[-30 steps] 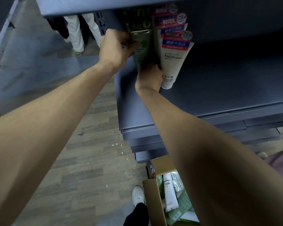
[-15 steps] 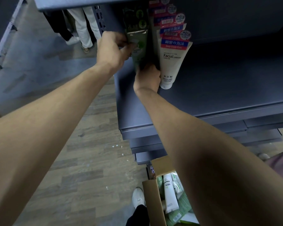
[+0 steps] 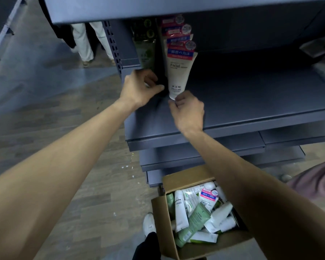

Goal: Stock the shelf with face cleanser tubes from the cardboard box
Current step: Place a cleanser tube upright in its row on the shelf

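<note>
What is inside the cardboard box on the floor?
The cardboard box holds a loose pile of tubes: a white tube, a green tube, and one with a pink and blue label. The right arm covers the right part; lower layers are hidden.

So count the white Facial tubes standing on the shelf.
4, in one row front to back: front tube, then red-and-blue tops behind it. More may be hidden behind.

Wood-pattern plank floor [image 3: 94,184], marked by small white specks [image 3: 127,167]. A white shoe [image 3: 149,224] is seen beside the carton. Beyond the upright, the pale trousers [image 3: 83,44] of a second person are seen. Clear-wrapped packets [image 3: 323,61] are seen at far right.
</note>
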